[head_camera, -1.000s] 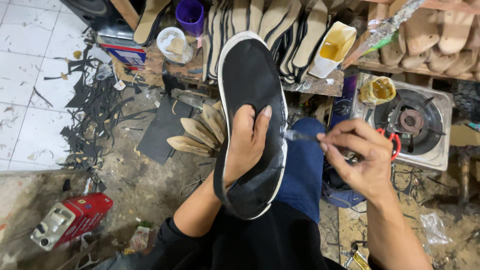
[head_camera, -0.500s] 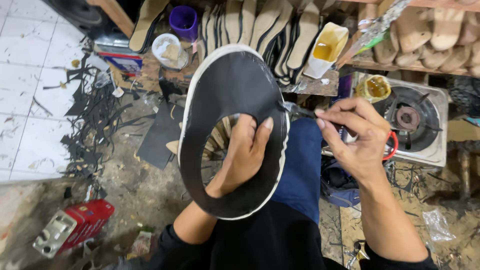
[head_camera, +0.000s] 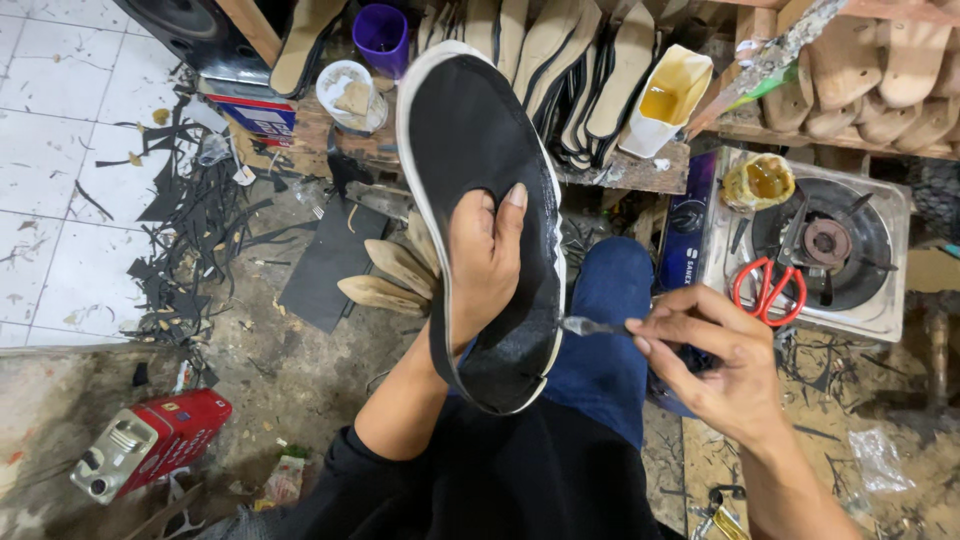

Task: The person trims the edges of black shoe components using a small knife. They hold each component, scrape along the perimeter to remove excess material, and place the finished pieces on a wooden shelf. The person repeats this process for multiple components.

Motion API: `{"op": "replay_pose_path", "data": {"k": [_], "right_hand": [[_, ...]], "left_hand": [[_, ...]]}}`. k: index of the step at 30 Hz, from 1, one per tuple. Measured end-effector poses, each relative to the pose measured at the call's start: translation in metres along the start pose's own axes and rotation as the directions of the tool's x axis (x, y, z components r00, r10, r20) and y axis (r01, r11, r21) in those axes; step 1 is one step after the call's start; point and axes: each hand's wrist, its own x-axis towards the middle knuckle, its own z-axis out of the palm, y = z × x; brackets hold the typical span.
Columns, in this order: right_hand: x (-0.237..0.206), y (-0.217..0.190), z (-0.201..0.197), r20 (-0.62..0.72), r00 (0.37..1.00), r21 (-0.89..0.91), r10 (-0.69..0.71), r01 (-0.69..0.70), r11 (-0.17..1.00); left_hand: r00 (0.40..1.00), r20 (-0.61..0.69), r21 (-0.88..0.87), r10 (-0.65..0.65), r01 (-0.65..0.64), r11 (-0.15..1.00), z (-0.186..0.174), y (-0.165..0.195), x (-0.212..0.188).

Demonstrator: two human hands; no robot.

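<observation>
On the floor at the far left, black offcut strips (head_camera: 190,230) lie scattered over white tiles and bare concrete, and a red can (head_camera: 150,455) lies on its side near the bottom edge. Just right of the strips a dark flat sheet (head_camera: 330,262) rests on the ground, with a fan of tan insole pieces (head_camera: 390,280) beside it. Behind these, on the low wooden worktop (head_camera: 640,175), stand a purple cup (head_camera: 381,35) and a small clear tub (head_camera: 350,95).

At centre, the left hand (head_camera: 482,262) is closed on a black shoe upper with a white rim (head_camera: 480,150): the fingers are tucked inside it, the thumb is pressed on the black outside, and the piece is held up over the lap, its toe pointing away toward the worktop. A row of stacked soles (head_camera: 580,70) stands on edge behind it. The knee in blue denim (head_camera: 610,330) sits just right of the upper.

Further right, the right hand (head_camera: 710,360) pinches a thin brush (head_camera: 590,326) between thumb and fingertips, its tip touching the lower right rim of the upper. Above it, a cut-open white container of yellowish glue (head_camera: 665,100) stands on the worktop edge. At far right a single-burner gas stove (head_camera: 820,250) carries a small tin of glue (head_camera: 757,182) and red-handled scissors (head_camera: 765,285), with wooden shoe lasts (head_camera: 880,70) shelved behind.
</observation>
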Motion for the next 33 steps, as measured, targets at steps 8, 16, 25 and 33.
{"op": "replay_pose_path", "data": {"k": [8, 16, 25, 33], "right_hand": [[0.016, -0.006, -0.013, -0.059, 0.996, -0.108, -0.066, 0.059, 0.992], [0.046, 0.011, -0.023, -0.215, 0.967, -0.186, -0.136, 0.096, 0.978], [0.074, 0.033, -0.029, -0.268, 0.95, -0.144, -0.159, 0.124, 0.982], [0.055, 0.044, 0.002, -0.185, 0.897, 0.803, 0.403, -0.099, 0.588]], "left_hand": [[0.995, 0.095, 0.157, -0.009, -0.006, 0.988, 0.004, 0.011, -0.012], [0.842, 0.516, -0.51, -0.155, 0.447, 0.735, 0.002, 0.042, -0.025], [0.658, 0.726, -0.437, -0.198, 0.664, 0.607, 0.007, 0.047, -0.044], [0.985, 0.092, -0.079, -0.146, 0.153, 0.985, 0.031, -0.006, -0.017]]}}
